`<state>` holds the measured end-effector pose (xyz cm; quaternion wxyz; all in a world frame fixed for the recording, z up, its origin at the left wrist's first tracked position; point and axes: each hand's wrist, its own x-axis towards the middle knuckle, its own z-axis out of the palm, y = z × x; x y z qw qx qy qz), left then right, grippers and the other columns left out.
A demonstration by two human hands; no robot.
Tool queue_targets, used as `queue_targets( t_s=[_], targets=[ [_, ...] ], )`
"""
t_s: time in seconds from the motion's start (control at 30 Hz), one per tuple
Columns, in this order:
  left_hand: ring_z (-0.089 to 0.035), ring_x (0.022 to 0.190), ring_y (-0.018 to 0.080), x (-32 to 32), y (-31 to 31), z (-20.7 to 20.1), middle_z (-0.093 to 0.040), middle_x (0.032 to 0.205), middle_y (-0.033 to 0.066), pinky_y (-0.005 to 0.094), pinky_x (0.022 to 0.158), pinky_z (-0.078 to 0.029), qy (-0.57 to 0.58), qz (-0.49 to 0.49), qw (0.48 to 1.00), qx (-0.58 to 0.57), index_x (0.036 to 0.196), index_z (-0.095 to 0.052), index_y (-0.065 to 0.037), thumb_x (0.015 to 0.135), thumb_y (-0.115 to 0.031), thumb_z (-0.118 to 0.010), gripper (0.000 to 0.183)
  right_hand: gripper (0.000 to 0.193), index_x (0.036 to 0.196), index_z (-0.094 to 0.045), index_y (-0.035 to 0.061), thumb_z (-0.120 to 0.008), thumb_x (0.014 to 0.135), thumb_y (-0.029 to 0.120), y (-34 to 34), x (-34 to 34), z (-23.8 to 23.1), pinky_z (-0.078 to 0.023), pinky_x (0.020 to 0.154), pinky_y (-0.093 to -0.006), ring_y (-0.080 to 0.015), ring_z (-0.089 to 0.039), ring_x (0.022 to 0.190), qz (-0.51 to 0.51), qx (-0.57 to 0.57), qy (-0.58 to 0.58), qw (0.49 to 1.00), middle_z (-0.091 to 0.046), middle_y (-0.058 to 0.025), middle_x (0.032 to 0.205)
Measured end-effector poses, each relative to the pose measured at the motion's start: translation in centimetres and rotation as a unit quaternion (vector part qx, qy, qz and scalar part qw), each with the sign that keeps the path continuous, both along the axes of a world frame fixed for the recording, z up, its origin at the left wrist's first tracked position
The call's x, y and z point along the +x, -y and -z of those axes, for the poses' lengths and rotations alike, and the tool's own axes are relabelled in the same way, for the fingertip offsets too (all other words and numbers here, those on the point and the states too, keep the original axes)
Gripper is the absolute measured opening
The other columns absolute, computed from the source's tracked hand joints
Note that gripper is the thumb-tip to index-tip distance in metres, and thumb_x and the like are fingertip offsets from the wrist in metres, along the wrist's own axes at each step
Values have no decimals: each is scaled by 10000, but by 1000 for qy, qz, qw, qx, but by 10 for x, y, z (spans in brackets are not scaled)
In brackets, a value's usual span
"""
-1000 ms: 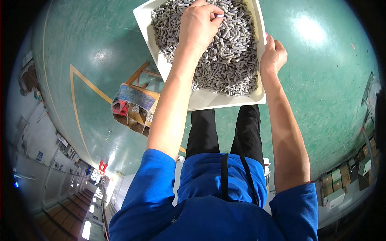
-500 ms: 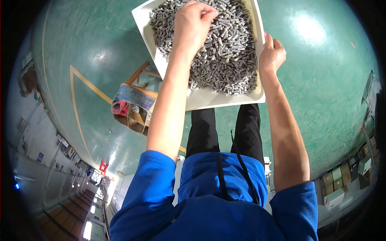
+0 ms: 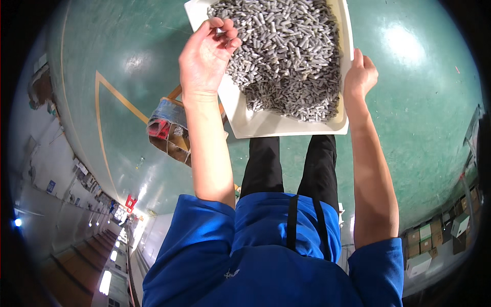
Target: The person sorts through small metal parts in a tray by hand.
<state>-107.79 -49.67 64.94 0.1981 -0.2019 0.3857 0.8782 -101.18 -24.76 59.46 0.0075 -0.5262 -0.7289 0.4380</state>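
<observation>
A white tray (image 3: 286, 129) full of small grey cylindrical pieces (image 3: 291, 56) is in front of me, its near edge above my legs. My left hand (image 3: 204, 64) is raised over the tray's left rim, palm turned up and fingers curled in. A small greyish bit shows between those fingertips, too small to make out. On the opposite side, my right hand (image 3: 360, 77) is closed around the tray's right rim, its fingers partly hidden by the tray wall.
Left of the tray, low down, stands a wooden-legged stool or stand (image 3: 174, 92) with a wrapped, divided box (image 3: 171, 130) on it. The green floor (image 3: 424, 128) carries a yellow line (image 3: 120, 97). Cardboard boxes (image 3: 427, 235) are stacked at the far right.
My left hand has come away from the pile, moving left and slightly nearer, and has turned palm up. The tray and right hand sit a little further right in view.
</observation>
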Motion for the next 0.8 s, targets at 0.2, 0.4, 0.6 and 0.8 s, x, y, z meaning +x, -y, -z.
queue_targets(
  t_s=[0.2,0.4,0.6,0.8],
  targets=[
    [-389,498,29,-2,19,13,-483,612,-49,171,445,-297,-7,45,918,-395,882,-646,-11,763,-137,-653,173,329,646,-539,-43,-567,795,249,26,-2,-2,-341,532,-305,-122,-352,559,-13,15,-3,1000,-434,-25,561],
    [-378,539,27,8,14,37,-435,619,-69,159,479,-307,-13,-70,939,-338,919,-637,2,685,31,-669,238,301,686,-585,-44,-567,794,237,41,-2,6,-382,565,-290,-111,-430,586,-5,6,-12,1000,-539,-36,617],
    [-476,604,27,29,-15,39,-554,700,-9,170,531,-405,-63,35,944,-322,1020,-582,31,706,42,-646,320,303,639,-563,-38,-568,799,219,65,-6,-9,-349,529,-281,-106,-385,553,18,-7,-38,999,-482,-19,570],
    [-459,543,142,67,-26,20,-515,681,63,276,491,-378,-187,135,813,-534,974,-596,-26,655,-60,-686,333,315,606,-531,-31,-574,793,218,70,-4,-7,-314,498,-288,-102,-344,532,15,5,-30,999,-417,2,539]
  ],
)
